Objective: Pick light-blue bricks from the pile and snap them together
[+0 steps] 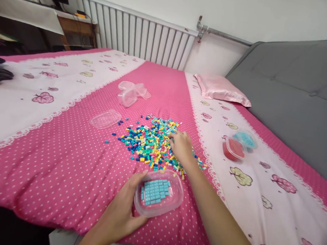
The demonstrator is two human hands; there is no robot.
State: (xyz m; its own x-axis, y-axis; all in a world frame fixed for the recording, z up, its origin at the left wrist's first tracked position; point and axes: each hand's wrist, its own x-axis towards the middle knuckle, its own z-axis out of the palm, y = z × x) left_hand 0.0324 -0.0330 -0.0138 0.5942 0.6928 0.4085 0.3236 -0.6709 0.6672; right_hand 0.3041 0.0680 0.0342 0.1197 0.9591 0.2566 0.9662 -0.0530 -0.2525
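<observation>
A heap of small coloured bricks [148,138] in blue, teal, yellow and white lies on the pink dotted bed sheet [64,160]. My right hand [181,144] reaches into the heap's right side with its fingers curled down among the bricks; what they pinch is hidden. My left hand [122,210] grips the left edge of a clear plastic container [174,200] near the bed's front edge. Light blue bricks [155,191] lie packed inside it.
A clear lid [105,118] lies left of the heap, with several empty clear containers [132,92] behind it. A container of red bricks [233,148] and one of blue bricks [245,138] sit at the right. A pink pillow [221,89], grey headboard [296,95] and radiator [136,33] lie beyond.
</observation>
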